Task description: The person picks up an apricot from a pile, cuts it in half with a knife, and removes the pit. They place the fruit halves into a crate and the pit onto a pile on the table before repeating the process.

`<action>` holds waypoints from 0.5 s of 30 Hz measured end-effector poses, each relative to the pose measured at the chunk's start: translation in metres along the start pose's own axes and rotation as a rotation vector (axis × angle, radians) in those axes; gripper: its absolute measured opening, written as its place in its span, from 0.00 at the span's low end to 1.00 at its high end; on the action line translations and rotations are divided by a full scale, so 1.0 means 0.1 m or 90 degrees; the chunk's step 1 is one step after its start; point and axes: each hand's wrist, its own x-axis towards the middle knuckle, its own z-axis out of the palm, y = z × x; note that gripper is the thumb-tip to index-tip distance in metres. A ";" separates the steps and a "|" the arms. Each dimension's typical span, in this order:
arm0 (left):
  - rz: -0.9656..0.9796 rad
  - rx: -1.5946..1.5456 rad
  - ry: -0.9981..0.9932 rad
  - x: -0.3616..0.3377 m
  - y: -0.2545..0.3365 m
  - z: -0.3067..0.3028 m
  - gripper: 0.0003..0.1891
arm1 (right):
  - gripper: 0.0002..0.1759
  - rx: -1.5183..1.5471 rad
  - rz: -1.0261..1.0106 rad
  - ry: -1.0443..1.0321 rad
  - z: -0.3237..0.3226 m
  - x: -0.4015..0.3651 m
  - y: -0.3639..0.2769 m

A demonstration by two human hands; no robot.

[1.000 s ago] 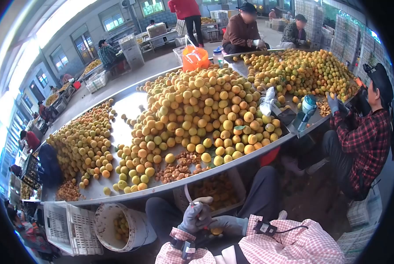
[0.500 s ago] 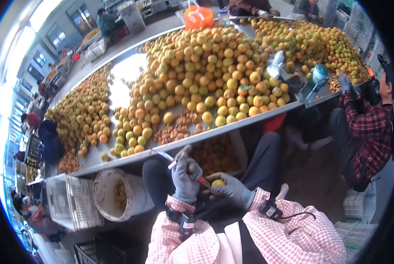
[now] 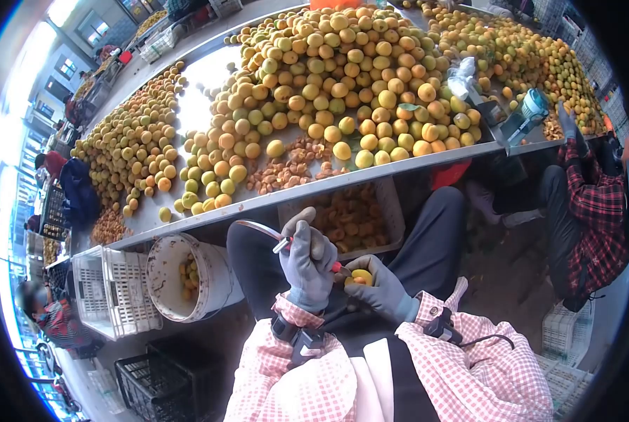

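My left hand (image 3: 307,261), in a grey glove, is closed around a tool with a red part (image 3: 338,267) and a curved metal end (image 3: 256,226) that sticks out to the left. The red part points at a yellow-orange fruit (image 3: 360,277). That fruit sits between the fingers of my right hand (image 3: 383,290), also gloved in grey. Both hands are close together above my lap, in front of the metal table (image 3: 258,202). Whether the tool's tip touches the fruit or enters it is too small to tell.
Fruit heaps (image 3: 314,77) and pitted pieces (image 3: 290,169) lie on the table. Under it stands a crate of fruit pieces (image 3: 397,211). A white bucket (image 3: 219,271), white crates (image 3: 128,299) and a black crate (image 3: 142,394) are at left. A co-worker (image 3: 595,218) sits at right.
The view has tipped downward, showing more of the crate under the table. The fruit in my right hand now shows a lighter yellow-orange face beside the tool.
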 end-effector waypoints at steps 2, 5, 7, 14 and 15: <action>0.016 -0.013 0.000 -0.01 0.00 0.01 0.13 | 0.20 0.047 -0.090 -0.008 0.01 0.05 0.11; 0.016 -0.008 0.014 -0.05 0.02 0.08 0.12 | 0.20 0.060 -0.091 0.001 0.03 0.02 0.14; 0.023 -0.003 0.019 -0.07 0.00 0.10 0.12 | 0.19 0.066 -0.104 0.011 0.04 0.03 0.18; 0.053 -0.007 0.034 -0.12 -0.03 0.12 0.12 | 0.18 -0.100 -0.235 0.095 0.06 0.07 0.26; 0.054 -0.008 0.036 -0.12 -0.03 0.11 0.12 | 0.18 -0.102 -0.233 0.094 0.05 0.07 0.26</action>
